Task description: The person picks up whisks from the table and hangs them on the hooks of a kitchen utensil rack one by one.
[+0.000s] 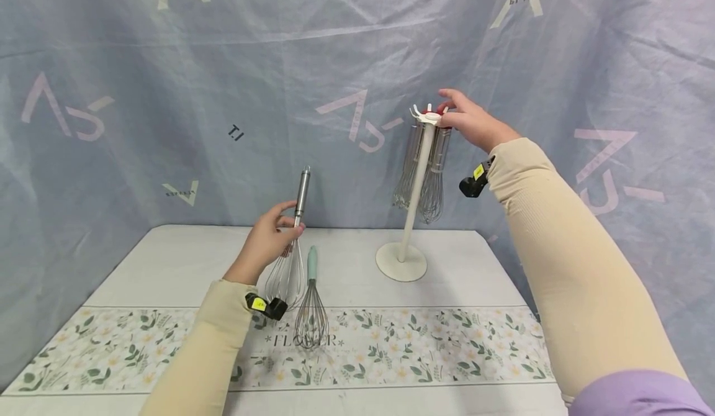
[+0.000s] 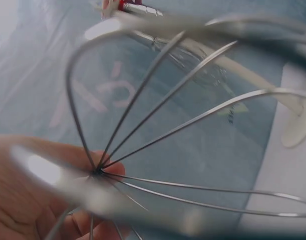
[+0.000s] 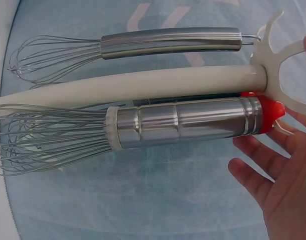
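At the left of the head view, my left hand (image 1: pixel 272 237) pinches a steel whisk (image 1: pixel 303 192) near its neck, handle up and wires down. Its wires spread large across the left wrist view. My right hand (image 1: pixel 475 120) is at the top of a white whisk stand (image 1: pixel 418 183), thumb and fingers about one of its hooks (image 3: pixel 292 49). Beside those fingers hangs a thick steel-handled whisk (image 3: pixel 192 120) with a red end cap (image 3: pixel 272 115). Another steel whisk (image 3: pixel 170 42) hangs from the stand's far side. Some fingertips are hidden behind the hooks.
A whisk with a mint-green handle (image 1: pixel 312 264) lies on the white table (image 1: pixel 184 261), right of the left hand. The stand's round base (image 1: pixel 401 270) sits toward the back. A flowered strip (image 1: pixel 402 348) crosses the table, and a grey-blue cloth (image 1: pixel 268 93) hangs behind.
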A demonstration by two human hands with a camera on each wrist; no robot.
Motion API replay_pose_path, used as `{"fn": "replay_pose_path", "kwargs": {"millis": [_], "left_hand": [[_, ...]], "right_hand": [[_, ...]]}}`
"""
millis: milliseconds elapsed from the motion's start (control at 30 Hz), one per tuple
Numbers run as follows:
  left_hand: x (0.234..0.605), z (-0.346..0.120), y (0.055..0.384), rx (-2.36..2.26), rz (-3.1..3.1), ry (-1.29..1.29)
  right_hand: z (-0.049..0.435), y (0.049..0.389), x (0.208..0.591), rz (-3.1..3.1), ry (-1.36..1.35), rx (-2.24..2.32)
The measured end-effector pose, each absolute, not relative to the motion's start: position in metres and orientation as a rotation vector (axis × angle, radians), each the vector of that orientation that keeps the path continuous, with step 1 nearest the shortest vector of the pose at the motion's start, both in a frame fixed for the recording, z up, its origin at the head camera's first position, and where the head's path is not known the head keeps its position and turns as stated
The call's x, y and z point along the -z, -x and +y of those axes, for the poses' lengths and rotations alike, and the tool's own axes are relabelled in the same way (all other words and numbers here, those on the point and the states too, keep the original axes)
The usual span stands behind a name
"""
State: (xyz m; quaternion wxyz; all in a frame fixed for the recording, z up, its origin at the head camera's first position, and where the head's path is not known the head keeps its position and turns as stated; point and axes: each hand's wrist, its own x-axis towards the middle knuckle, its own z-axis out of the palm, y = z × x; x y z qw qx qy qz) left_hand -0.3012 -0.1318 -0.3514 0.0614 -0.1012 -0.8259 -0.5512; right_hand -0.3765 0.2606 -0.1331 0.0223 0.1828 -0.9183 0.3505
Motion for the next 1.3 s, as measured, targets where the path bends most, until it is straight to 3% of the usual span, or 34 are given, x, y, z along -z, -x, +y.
{"fn": "replay_pose_path", "kwargs": {"millis": [1300], "left_hand": [[0.266,-0.075,0.314,1.649,-2.434,0.400]], "right_hand": [[0.256,0.383,0.144,-2.748,-0.561,-1.174]]}}
